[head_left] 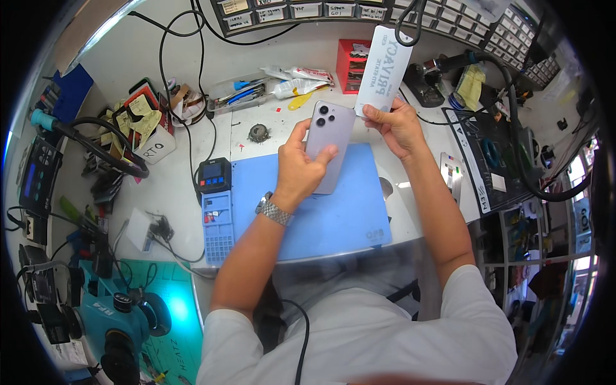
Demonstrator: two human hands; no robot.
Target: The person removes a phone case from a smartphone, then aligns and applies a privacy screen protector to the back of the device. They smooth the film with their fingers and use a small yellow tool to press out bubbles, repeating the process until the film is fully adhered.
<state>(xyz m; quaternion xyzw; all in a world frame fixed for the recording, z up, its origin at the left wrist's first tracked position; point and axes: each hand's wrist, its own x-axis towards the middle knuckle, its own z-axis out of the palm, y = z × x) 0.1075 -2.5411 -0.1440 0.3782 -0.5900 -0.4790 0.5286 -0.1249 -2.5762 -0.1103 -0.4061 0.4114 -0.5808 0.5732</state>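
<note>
My left hand [300, 162] is closed round a pale purple smartphone [333, 131], its back with several round camera lenses turned up. The phone is held tilted above the blue work mat [340, 224]. Between the thumb and fingers of my right hand [399, 128] is the lower end of a flat white and grey screen protector packet [385, 67], raised to the right of the phone. Packet and phone are close together; whether they touch I cannot tell. The phone's screen side is hidden.
Beside the mat's left edge stands a small dark device with a screen [214, 175]. Behind lie a tray of tools [240, 95], glue tubes [301, 83] and a red drawer box [352, 64]. A teal microscope [119, 324] stands lower left; a black hose [513, 128] loops at right.
</note>
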